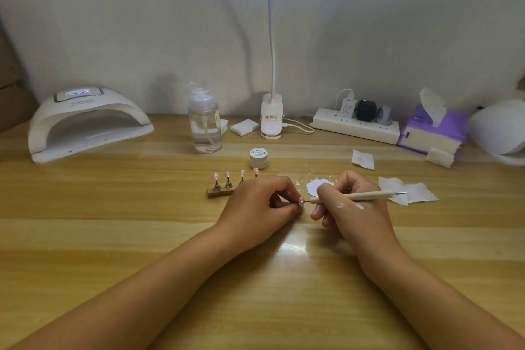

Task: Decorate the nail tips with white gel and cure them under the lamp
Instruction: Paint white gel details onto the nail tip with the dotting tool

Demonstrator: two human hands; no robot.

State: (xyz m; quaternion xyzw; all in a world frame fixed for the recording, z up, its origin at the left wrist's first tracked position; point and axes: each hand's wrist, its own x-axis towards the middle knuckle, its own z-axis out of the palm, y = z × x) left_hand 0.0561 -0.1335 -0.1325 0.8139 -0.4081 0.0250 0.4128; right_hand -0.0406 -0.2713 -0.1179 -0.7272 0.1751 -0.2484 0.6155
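Right grip (352, 209) clasps dotting tool (369, 195), crosswise, point leftward at nail tip (301, 201) pinched by left grip (255, 204).

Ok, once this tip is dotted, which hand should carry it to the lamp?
Probably left. The left hand pinches the nail tip and the curing lamp sits on that side; the right hand grips the dotting tool.

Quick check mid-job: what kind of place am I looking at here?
Probably a home or small-studio nail-art desk: a curing lamp at the back left, a wooden stand of pink nail tips, and a small gel jar just beyond it.
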